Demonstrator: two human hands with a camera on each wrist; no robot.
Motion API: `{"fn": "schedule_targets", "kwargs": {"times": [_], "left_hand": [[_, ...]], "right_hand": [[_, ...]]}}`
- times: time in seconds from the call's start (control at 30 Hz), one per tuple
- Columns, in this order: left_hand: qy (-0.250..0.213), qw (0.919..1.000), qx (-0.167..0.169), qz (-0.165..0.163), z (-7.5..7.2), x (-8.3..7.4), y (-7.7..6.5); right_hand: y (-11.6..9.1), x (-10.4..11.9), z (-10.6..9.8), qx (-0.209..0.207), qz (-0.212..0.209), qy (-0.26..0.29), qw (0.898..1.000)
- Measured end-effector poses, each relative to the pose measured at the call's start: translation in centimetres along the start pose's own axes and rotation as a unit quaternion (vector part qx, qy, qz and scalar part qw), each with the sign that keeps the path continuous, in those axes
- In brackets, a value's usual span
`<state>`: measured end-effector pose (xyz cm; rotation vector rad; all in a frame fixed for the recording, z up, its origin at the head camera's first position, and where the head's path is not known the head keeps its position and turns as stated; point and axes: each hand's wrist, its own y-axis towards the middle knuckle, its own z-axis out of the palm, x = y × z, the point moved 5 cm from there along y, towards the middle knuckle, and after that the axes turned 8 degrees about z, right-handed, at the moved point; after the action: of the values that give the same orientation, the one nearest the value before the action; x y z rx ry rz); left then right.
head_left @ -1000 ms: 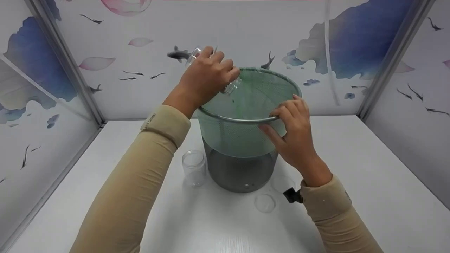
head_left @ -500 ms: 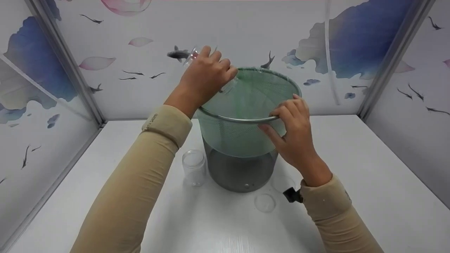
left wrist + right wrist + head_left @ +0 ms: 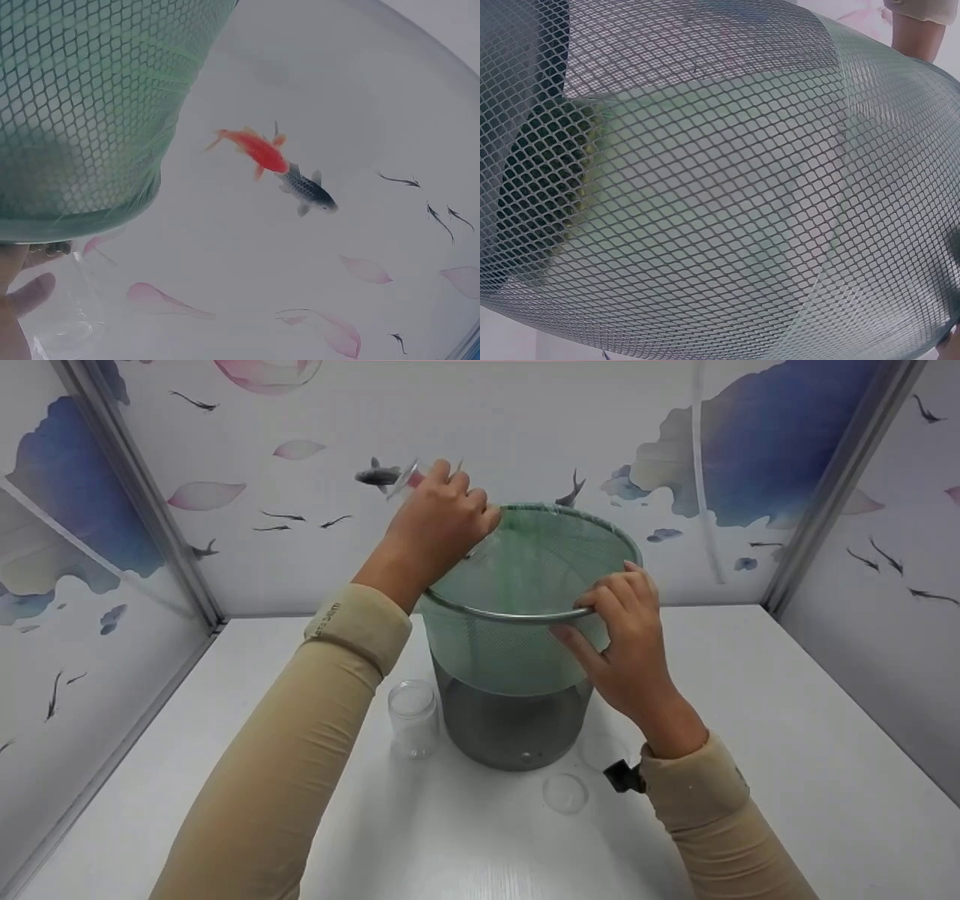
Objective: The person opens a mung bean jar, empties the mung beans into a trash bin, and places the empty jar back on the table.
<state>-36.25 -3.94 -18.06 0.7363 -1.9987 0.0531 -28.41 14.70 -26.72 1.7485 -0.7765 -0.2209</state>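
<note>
A mesh wastebasket (image 3: pixel 510 727), lined with a translucent green bag (image 3: pixel 510 652), stands on the white table. My left hand (image 3: pixel 442 529) grips a clear jar (image 3: pixel 403 482) at the basket's upper left rim. The jar is tilted, its base up to the left and its mouth mostly hidden behind the fingers. In the left wrist view, small dark bits (image 3: pixel 51 248) show by the fingers near the jar (image 3: pixel 71 326); I cannot tell what they are. My right hand (image 3: pixel 630 645) holds the basket's front right rim, thumb outside and fingers over the top.
Another clear jar (image 3: pixel 413 720) stands upright just left of the basket. A clear round lid (image 3: pixel 565 793) lies in front of it, with a second faint clear disc (image 3: pixel 604 752) near the right wrist. Printed panels (image 3: pixel 480 427) enclose the table at the back and sides.
The left hand has shifted slightly left and rolled the jar, so its mouth shows less above the basket. My right hand and the basket stay where they were.
</note>
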Motion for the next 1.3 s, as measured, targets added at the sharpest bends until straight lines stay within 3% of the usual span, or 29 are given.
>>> {"fn": "schedule_targets", "kwargs": {"times": [0.47,0.67,0.9,1.0,1.07,1.17,1.3], "left_hand": [[0.014,0.9994,0.025,0.019,0.23,-0.29,0.33],[0.017,0.9997,0.006,0.018,0.08,-0.30,0.41],[0.010,0.9960,0.084,0.030,0.70,-0.44,0.57],[0.011,0.9954,0.088,0.037,0.80,-0.55,0.65],[0.009,0.9959,0.081,0.038,0.80,-0.55,0.64],[0.009,0.9983,0.046,0.033,0.50,-0.48,0.76],[0.014,0.9985,0.049,0.020,0.53,-0.41,0.83]], "right_hand": [[-0.07,-0.08,-0.02,-0.002,-0.004,-0.003,1.000],[-0.06,-0.10,-0.03,-0.003,-0.004,-0.002,1.000],[-0.09,-0.09,-0.07,-0.003,-0.003,-0.004,1.000],[-0.09,-0.04,-0.07,-0.004,-0.004,-0.003,1.000],[-0.06,0.00,-0.04,-0.003,-0.005,-0.003,1.000],[-0.03,0.02,-0.07,-0.005,-0.006,0.000,1.000],[-0.05,-0.01,-0.11,-0.007,-0.005,0.002,1.000]]}}
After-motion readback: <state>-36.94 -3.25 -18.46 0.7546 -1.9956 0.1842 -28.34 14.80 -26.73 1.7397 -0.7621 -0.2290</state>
